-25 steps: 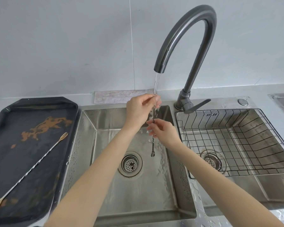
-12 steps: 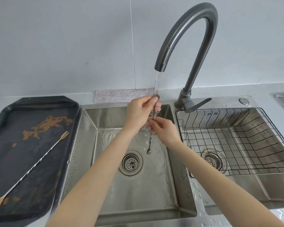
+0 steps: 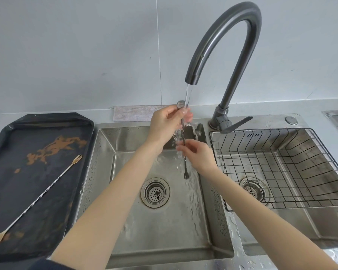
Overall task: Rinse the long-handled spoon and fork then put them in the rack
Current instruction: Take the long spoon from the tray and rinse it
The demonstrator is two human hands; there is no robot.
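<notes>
My left hand (image 3: 165, 121) has lifted the dark stirrer (image 3: 184, 152) higher under the water; its fingers pinch the top, and my right hand (image 3: 198, 155) pinches the middle. It hangs over the sink (image 3: 125, 221), fork end down. Thin, stiff, wet and slippery, so I hold the twisted stem.

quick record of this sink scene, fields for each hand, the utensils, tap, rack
left hand: pinches the top of the dark utensil, near its spoon end
right hand: pinches its twisted stem lower down
dark utensil: upright under the stream, fork end down over the left basin
tap: running
gold utensil: lies on the stained black tray, untouched
rack: wire, sits in the right basin, holds no utensils
</notes>
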